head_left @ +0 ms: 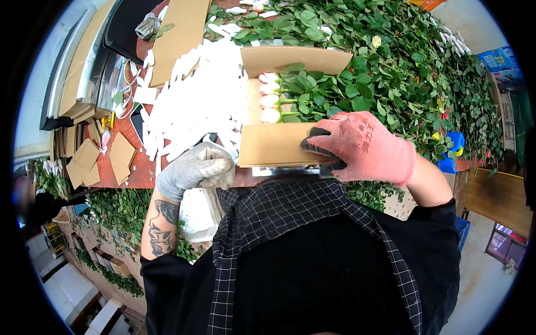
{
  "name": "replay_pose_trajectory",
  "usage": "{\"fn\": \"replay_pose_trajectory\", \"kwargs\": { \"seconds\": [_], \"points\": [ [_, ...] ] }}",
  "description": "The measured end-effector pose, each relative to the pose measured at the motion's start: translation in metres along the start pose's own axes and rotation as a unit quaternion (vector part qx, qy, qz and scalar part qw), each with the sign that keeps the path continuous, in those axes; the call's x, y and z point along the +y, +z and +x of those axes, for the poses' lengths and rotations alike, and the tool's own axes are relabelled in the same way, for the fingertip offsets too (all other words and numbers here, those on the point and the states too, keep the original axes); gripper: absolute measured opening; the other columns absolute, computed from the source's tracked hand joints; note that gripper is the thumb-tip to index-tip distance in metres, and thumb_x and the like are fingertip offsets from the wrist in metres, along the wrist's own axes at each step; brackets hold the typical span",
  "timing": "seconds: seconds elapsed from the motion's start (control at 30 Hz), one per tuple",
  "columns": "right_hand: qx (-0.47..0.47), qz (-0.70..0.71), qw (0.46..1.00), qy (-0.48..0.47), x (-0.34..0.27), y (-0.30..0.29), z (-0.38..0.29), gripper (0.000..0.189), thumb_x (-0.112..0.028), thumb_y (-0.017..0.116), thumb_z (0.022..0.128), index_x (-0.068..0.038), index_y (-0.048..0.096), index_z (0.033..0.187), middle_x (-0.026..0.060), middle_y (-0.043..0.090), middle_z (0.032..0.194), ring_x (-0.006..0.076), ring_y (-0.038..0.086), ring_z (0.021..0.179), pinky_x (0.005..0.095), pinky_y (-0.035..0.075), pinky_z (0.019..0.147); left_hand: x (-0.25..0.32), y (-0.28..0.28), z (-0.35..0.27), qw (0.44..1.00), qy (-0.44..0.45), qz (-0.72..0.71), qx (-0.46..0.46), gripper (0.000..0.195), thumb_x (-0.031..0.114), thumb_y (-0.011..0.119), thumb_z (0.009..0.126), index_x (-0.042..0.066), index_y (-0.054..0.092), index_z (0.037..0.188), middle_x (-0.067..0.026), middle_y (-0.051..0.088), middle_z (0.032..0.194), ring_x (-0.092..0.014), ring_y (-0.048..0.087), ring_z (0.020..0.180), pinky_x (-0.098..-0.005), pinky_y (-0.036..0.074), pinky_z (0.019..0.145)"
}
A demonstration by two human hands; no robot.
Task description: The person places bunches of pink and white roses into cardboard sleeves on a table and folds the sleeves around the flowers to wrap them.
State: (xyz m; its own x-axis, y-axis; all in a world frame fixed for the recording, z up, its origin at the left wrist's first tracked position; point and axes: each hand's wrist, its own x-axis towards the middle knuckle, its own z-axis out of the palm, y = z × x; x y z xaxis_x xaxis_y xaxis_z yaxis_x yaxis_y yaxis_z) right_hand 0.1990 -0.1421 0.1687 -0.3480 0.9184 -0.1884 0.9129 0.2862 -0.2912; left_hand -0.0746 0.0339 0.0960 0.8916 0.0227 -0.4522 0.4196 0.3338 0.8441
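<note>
Several pale pink roses (270, 100) lie in a column on an opened-out piece of cardboard (254, 100), blooms to the left, leafy stems to the right. The cardboard's far flap (293, 58) stands raised behind them. My right hand (362, 148), in a pink glove with dark fingertips, grips the right part of the near cardboard flap (276, 144). My left hand (199, 167), in a grey glove, is curled left of that flap, beside white foam sleeves; whether its fingers hold anything cannot be told.
White foam sleeves (201, 92) are heaped left of the roses. Cut cardboard pieces (122, 157), a phone (137, 123) and a long cardboard sheet (178, 37) lie farther left. Leafy rose stems (402, 79) cover the back and right of the red table (140, 171). A blue plastic object (454, 150) is at the right edge.
</note>
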Motion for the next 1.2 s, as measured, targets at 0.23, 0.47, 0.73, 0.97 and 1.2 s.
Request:
{"fn": "replay_pose_trajectory", "kwargs": {
  "seconds": [0.23,0.47,0.73,0.97,1.2],
  "points": [
    [0.017,0.000,0.996,0.090,0.033,0.003,0.025,0.026,-0.030,0.066,0.077,-0.011,0.060,0.093,0.0081,0.059,0.085,0.0261,0.063,0.086,0.0387,0.051,0.074,-0.012,-0.031,0.024,0.984,0.116,-0.010,0.132,0.044,0.043,0.069,0.080,0.001,0.064,0.092,0.0003,0.060,0.069,-0.006,0.048,0.056,-0.0187,0.038,0.051],
    [0.206,-0.159,0.947,0.189,0.076,0.045,0.055,0.028,-0.029,0.066,0.076,-0.014,0.060,0.099,0.0067,0.060,0.094,0.0260,0.060,0.090,0.0380,0.049,0.076,-0.036,-0.037,0.134,0.886,0.265,0.151,0.348,0.065,0.043,0.069,0.077,-0.004,0.053,0.120,-0.0184,0.055,0.116,-0.026,0.055,0.107,-0.0380,0.046,0.091],
    [0.144,-0.102,0.983,-0.059,0.067,0.078,0.061,0.051,-0.038,0.065,0.077,-0.012,0.057,0.120,0.0128,0.048,0.131,0.0333,0.044,0.124,0.0413,0.035,0.107,-0.056,-0.040,0.175,0.822,0.119,0.248,0.499,0.039,0.037,0.068,0.076,-0.001,0.062,0.084,-0.0161,0.055,0.097,-0.031,0.056,0.087,-0.0366,0.046,0.080],
    [-0.013,-0.059,0.996,0.069,0.093,0.117,0.077,0.076,-0.048,0.052,0.085,-0.006,0.029,0.144,0.0199,0.028,0.149,0.0333,0.025,0.139,0.0403,0.021,0.115,-0.018,-0.011,0.143,0.698,0.172,0.498,0.485,0.040,0.038,0.065,0.078,0.004,0.060,0.099,-0.0165,0.058,0.102,-0.031,0.057,0.098,-0.0406,0.045,0.087],
    [-0.038,-0.080,0.996,-0.007,0.085,0.090,0.090,0.075,-0.044,0.048,0.088,-0.006,0.023,0.147,0.0215,0.023,0.151,0.0332,0.022,0.141,0.0393,0.016,0.117,0.003,0.057,0.101,0.720,0.161,0.657,0.156,0.048,0.028,0.069,0.073,0.000,0.058,0.110,-0.0138,0.056,0.114,-0.027,0.058,0.104,-0.0364,0.047,0.089]
  ]
}}
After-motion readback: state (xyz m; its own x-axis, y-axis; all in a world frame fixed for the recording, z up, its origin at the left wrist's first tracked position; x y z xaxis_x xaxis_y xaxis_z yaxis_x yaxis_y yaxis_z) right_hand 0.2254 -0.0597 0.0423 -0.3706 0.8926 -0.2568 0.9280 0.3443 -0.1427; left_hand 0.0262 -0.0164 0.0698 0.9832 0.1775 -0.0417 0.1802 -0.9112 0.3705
